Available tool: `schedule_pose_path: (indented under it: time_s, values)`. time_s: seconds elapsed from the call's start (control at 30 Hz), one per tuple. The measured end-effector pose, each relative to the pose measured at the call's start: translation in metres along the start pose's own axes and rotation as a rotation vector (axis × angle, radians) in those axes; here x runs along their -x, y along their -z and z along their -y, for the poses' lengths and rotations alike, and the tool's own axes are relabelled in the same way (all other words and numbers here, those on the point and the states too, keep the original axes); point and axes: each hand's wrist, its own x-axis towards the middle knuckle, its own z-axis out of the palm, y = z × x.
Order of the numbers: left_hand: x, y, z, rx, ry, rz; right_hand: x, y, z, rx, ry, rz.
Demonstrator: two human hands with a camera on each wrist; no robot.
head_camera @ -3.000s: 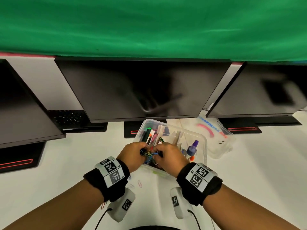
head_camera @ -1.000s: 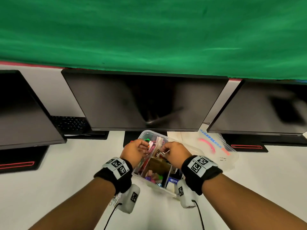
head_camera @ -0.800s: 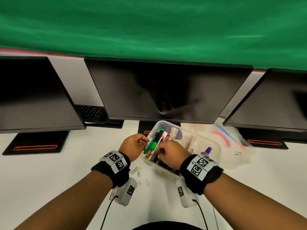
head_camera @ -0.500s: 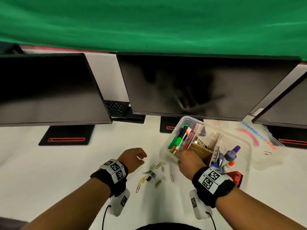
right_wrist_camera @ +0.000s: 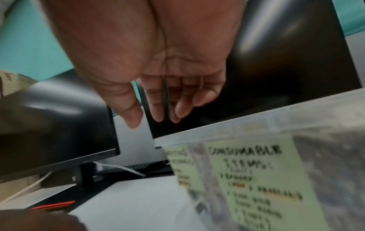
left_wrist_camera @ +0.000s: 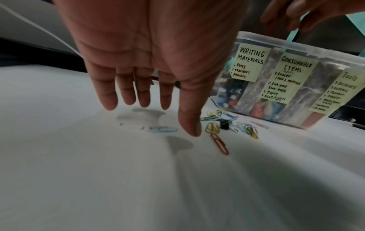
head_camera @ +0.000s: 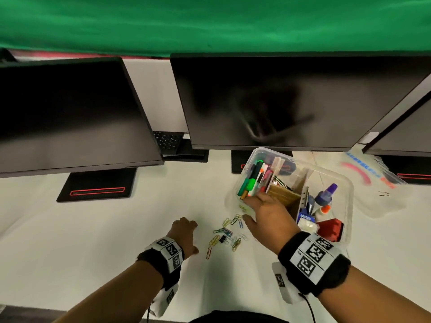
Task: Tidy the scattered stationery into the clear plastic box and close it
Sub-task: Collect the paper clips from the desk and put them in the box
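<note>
The clear plastic box point(head_camera: 348, 206) stands open on the white table, with markers, a glue bottle point(head_camera: 325, 197) and a red tool inside. Several coloured paper clips point(head_camera: 224, 236) and a small black binder clip point(left_wrist_camera: 224, 125) lie scattered just left of it. My left hand point(head_camera: 187, 234) hovers over the table left of the clips, fingers straight and pointing down, holding nothing; its thumb point(left_wrist_camera: 192, 126) is close to a yellow clip. My right hand point(head_camera: 254, 209) is spread over the box's near-left corner with relaxed fingers and is empty. In the right wrist view it point(right_wrist_camera: 152, 118) hangs above the box rim point(right_wrist_camera: 256, 125).
The clear lid point(head_camera: 375, 190) with pink and blue print lies on the table behind and right of the box. Dark monitors point(head_camera: 279, 101) on black stands point(head_camera: 98, 187) line the back of the table. Yellow labels point(left_wrist_camera: 250, 65) are stuck on the box's front wall.
Both hands have come out of the box. The left hand dropped to the table left of the clips and opened. The right hand drew back to the box's near-left corner. The view swung left.
</note>
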Motion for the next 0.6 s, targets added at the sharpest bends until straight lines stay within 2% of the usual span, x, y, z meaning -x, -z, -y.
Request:
schedule_pose_path:
  time_s: [0.07,0.13,0.2,0.27,0.37,0.53,0.6]
  values:
    - [0.004,-0.009,0.006,0.005,-0.021,0.033,0.011,-0.014,0.003,-0.048,0.083,0.081]
    - [0.01,-0.019,0.01,-0.033,-0.068,0.081,0.018,-0.039,-0.006,-0.008,0.095,0.271]
    - [0.017,-0.029,0.012,-0.073,-0.114,0.099,0.021,-0.062,-0.02,0.048,0.02,0.444]
    - [0.023,-0.037,0.012,-0.105,-0.154,0.097,0.022,-0.079,-0.029,0.067,-0.058,0.544]
    - [0.028,-0.043,0.012,-0.137,-0.203,0.097,0.022,-0.096,-0.029,0.012,-0.127,0.623]
    - [0.024,-0.046,0.01,-0.133,-0.331,0.093,0.014,-0.108,-0.003,-0.085,-0.054,0.696]
    - [0.024,-0.046,0.008,-0.082,-0.364,0.079,0.004,-0.105,0.001,-0.13,-0.036,0.66]
